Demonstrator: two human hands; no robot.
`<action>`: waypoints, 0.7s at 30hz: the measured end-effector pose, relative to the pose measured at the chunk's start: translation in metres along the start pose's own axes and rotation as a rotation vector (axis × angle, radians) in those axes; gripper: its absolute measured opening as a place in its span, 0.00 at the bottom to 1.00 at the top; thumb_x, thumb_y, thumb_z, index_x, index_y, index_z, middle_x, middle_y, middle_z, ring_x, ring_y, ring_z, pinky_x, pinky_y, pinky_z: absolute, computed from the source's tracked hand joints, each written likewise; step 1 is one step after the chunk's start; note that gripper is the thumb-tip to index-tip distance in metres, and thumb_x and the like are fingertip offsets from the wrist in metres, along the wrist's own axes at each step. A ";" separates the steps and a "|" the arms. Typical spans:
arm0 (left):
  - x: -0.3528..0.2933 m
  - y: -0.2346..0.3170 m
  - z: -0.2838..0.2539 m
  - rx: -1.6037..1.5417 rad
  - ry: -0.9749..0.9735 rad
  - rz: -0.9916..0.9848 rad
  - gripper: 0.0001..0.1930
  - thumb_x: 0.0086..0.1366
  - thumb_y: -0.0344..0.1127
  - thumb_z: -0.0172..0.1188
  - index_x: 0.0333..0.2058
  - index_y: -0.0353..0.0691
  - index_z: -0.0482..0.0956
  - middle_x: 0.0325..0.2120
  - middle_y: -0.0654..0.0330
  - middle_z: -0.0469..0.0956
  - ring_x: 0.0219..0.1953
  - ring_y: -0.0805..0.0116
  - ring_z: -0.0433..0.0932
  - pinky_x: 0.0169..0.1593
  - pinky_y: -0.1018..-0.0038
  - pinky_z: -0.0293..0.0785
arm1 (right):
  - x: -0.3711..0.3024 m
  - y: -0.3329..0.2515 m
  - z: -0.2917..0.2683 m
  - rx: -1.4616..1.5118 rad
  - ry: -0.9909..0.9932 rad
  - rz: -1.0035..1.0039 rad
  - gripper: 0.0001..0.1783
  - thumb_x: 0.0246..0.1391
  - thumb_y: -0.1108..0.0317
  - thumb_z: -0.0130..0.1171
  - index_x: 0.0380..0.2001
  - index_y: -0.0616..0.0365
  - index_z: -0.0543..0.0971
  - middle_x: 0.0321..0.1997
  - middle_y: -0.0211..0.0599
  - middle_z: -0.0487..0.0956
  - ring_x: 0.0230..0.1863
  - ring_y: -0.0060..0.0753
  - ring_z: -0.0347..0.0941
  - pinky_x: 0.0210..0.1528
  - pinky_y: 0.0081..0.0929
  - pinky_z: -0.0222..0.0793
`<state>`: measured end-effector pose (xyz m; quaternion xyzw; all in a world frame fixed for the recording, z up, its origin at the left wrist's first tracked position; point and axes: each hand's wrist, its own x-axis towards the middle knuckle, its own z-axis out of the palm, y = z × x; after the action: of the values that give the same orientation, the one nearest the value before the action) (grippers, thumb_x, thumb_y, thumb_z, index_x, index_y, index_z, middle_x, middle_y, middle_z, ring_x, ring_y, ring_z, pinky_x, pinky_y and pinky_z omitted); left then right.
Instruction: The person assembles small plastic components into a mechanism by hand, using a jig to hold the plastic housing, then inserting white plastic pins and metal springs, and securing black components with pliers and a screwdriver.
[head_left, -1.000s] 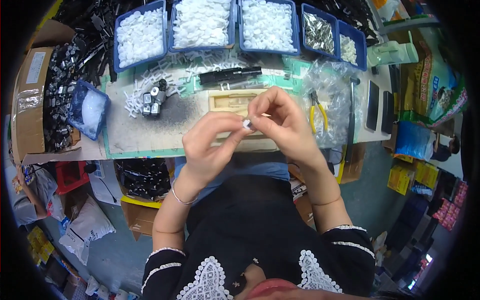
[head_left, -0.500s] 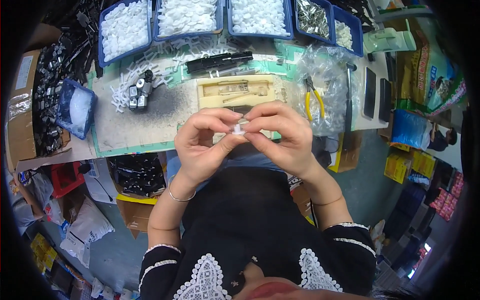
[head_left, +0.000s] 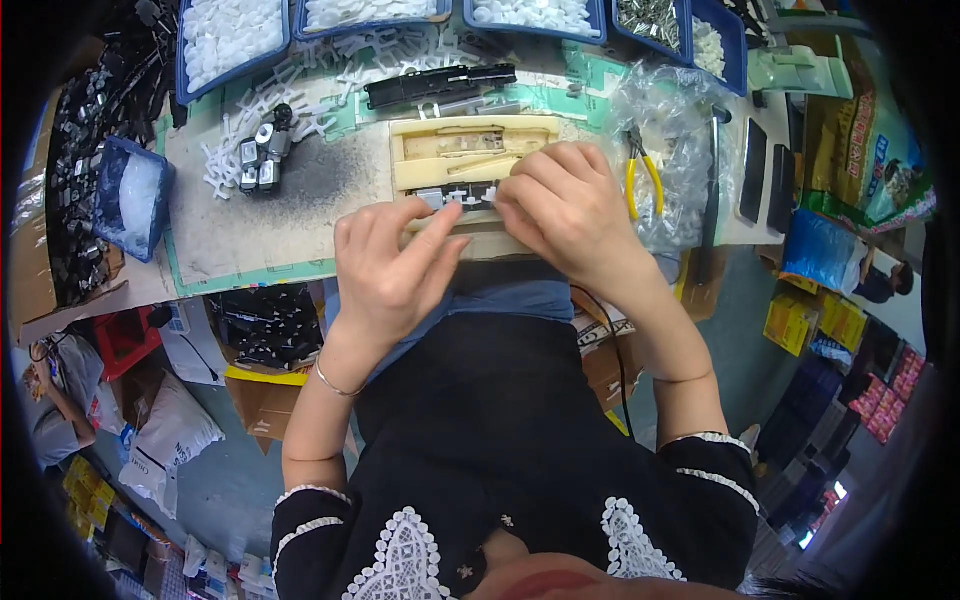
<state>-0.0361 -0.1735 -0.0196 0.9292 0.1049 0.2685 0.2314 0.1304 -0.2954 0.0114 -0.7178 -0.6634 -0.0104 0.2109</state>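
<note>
A black strip-shaped part with small white cross-shaped pieces (head_left: 462, 197) on it lies in the front slot of a cream-coloured fixture (head_left: 402, 176). My left hand (head_left: 392, 268) is at the strip's left and front side, thumb and index finger apart, its fingertips close to the white pieces. At the strip's right end is my right hand (head_left: 572, 212), palm down with bent fingers pressed together. Whatever those fingertips grip is hidden. A shallow hollow and a thin slanting groove show in the fixture's back part.
Blue bins (head_left: 290, 62) of white and metal parts line the back. Loose white cross-shaped pieces (head_left: 222, 165), a black-and-silver assembly (head_left: 262, 160) and a blue tray (head_left: 167, 205) are at left. Yellow-handled pliers (head_left: 645, 185) lie on clear plastic bags (head_left: 685, 130). A long black part (head_left: 440, 85) rests behind the fixture.
Both hands have moved from in front of the fixture, where they held a small white piece together, to the black strip in it. They are now apart, and the left fingers have spread.
</note>
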 end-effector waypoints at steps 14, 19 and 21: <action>-0.010 -0.003 0.020 0.173 0.036 0.149 0.16 0.50 0.40 0.63 0.40 0.46 0.80 0.27 0.70 0.69 0.27 0.75 0.67 0.36 0.74 0.57 | -0.001 0.009 -0.003 0.206 -0.113 0.089 0.10 0.39 0.74 0.61 0.30 0.56 0.79 0.29 0.32 0.73 0.36 0.34 0.68 0.44 0.30 0.61; -0.007 -0.004 0.028 0.226 0.008 0.253 0.17 0.52 0.42 0.61 0.41 0.46 0.80 0.24 0.71 0.66 0.25 0.77 0.65 0.34 0.76 0.54 | 0.001 0.010 0.002 0.176 -0.075 0.116 0.14 0.38 0.74 0.61 0.33 0.56 0.81 0.32 0.33 0.73 0.38 0.35 0.68 0.45 0.32 0.60; -0.005 0.000 0.028 0.272 -0.013 0.267 0.16 0.53 0.41 0.60 0.40 0.45 0.80 0.22 0.70 0.63 0.24 0.77 0.64 0.33 0.77 0.53 | 0.004 0.010 0.000 0.156 -0.067 0.072 0.12 0.35 0.71 0.63 0.30 0.56 0.80 0.33 0.33 0.72 0.38 0.37 0.68 0.45 0.33 0.61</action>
<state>-0.0247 -0.1855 -0.0429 0.9592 0.0146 0.2744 0.0668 0.1401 -0.2915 0.0098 -0.7226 -0.6427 0.0728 0.2439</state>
